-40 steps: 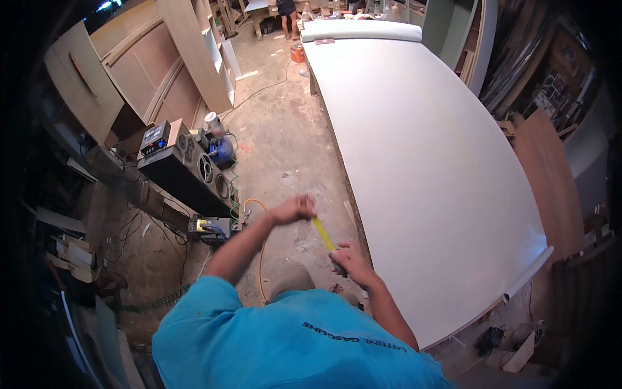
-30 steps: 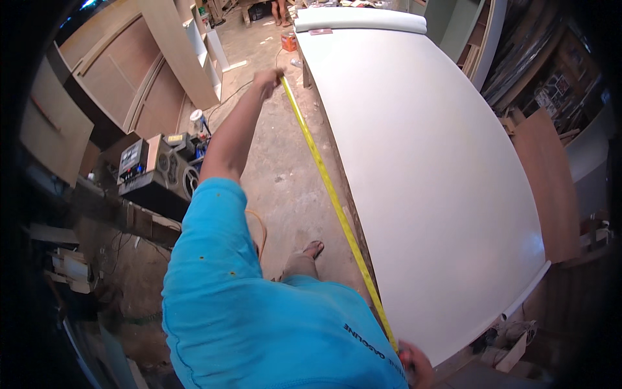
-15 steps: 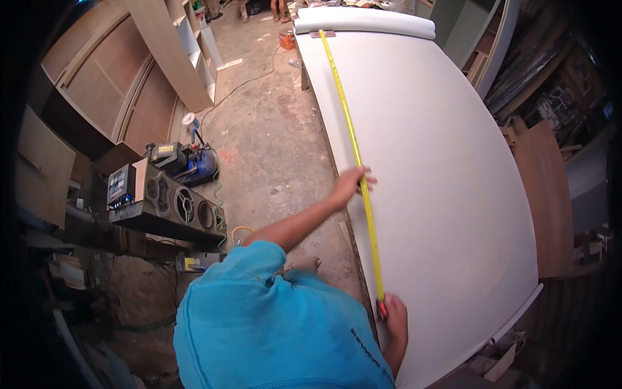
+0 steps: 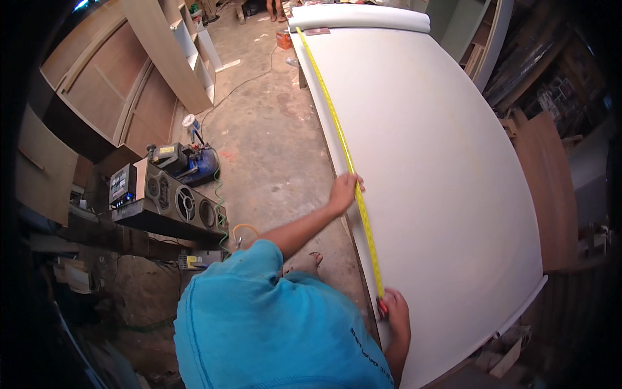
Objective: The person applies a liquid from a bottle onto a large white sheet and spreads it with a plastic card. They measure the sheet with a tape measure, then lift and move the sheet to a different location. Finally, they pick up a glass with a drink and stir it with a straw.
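1. The long worktop [image 4: 302, 76] carries a broad, smooth white sheet [image 4: 447, 175], with a thick white roll [image 4: 359, 19] along its far edge.
2. On the sheet, beside the worktop's left edge, my flat yellow measuring tape [image 4: 326, 97] runs out toward the far left corner. I judge the step in hand to be measuring along that edge; the next move calls for a straight, taut blade and a steady reading.
3. My right grip [image 4: 396, 310], by the left edge's near stretch, is closed around the tape's small red-and-black case [image 4: 382, 307].
4. My left grip [image 4: 345, 192] is narrow at the blade, midway along the left edge; whether it pinches, I cannot tell.
5. A small, flat reddish block [image 4: 317, 31] lies near the far left corner, just right of the tape's end.
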Available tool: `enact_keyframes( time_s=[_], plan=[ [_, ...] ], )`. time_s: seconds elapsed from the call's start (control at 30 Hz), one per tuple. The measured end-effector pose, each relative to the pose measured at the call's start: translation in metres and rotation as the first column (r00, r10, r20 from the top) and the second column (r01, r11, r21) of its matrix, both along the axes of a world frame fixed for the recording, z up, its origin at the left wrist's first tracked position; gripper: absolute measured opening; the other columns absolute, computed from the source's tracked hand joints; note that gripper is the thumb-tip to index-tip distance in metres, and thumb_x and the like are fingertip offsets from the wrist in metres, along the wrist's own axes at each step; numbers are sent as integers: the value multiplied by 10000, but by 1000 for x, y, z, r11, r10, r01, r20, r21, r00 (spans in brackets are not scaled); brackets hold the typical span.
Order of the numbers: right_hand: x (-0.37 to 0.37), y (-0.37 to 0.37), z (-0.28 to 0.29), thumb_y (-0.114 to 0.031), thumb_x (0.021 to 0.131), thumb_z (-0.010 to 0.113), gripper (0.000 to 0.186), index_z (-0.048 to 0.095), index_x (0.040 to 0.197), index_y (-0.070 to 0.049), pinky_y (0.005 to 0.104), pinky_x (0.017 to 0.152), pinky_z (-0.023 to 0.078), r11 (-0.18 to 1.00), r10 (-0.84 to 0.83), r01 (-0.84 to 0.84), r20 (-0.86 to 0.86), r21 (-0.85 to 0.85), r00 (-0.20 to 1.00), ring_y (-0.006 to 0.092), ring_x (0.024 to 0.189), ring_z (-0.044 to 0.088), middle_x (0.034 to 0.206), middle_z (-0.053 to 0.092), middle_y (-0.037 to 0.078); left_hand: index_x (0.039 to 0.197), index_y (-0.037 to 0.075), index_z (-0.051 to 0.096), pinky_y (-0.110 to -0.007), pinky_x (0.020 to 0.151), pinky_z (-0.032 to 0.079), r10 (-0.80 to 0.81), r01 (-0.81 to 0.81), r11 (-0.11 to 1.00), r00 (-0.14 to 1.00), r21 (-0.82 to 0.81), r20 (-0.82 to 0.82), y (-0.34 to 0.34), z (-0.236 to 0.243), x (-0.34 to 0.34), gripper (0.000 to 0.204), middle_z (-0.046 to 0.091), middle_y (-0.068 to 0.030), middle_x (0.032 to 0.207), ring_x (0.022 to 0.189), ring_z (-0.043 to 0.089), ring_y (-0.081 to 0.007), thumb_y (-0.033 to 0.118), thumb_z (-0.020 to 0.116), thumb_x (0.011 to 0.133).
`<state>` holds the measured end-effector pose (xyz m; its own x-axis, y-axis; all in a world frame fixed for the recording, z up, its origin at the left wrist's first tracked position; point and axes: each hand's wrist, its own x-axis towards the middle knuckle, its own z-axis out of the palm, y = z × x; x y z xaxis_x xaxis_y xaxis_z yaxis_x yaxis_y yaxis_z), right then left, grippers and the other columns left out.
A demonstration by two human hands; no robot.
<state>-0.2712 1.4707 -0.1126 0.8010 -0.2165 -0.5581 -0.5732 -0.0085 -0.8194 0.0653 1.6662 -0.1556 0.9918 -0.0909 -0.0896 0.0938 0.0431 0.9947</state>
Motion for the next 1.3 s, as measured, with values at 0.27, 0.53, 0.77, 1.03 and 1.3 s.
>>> enact_keyframes(
  time_s=[0.27,0.53,0.77,1.03,1.3],
  plan=[
    [-441,-162,23,-177,820,607,491,600,1275,7,296,588,501,980,-183,196,-453,-17,873,162,645,623,813,686,82,1022,52,622,-386,663,493,-144,-144,703,930,697,338,36,-26,140,327,628,-114,877,742,595,-216,293,400,1028],
    [-521,-254,56,-136,816,597,379,638,1165,7,289,586,491,949,-133,-22,-464,-313,876,146,651,605,786,668,71,1201,100,574,-364,799,521,-24,12,991,995,-134,-92,157,27,277,248,631,-6,994,801,610,-157,247,438,1056],
    [-595,-222,-27,-100,813,588,289,672,1068,7,284,585,482,989,-94,55,-295,-139,951,131,656,589,762,653,62,898,35,704,-379,591,462,-72,-231,413,956,881,284,66,17,109,289,615,-91,754,681,553,-229,242,516,971],
    [-479,-155,55,-275,825,631,350,709,1113,-93,379,668,504,843,-11,-218,-421,-492,907,239,717,623,779,650,85,959,-8,640,-282,515,454,244,-250,962,968,-112,-63,4,67,13,138,615,-68,772,580,544,-137,77,532,947],
    [-496,-191,-54,-303,887,595,337,712,1117,-87,389,647,503,994,1,-57,-521,-92,853,197,685,606,805,656,90,976,3,628,-267,481,423,219,-234,957,970,-172,-101,-9,45,36,114,629,-60,767,572,548,-112,46,535,925]
  ],
)
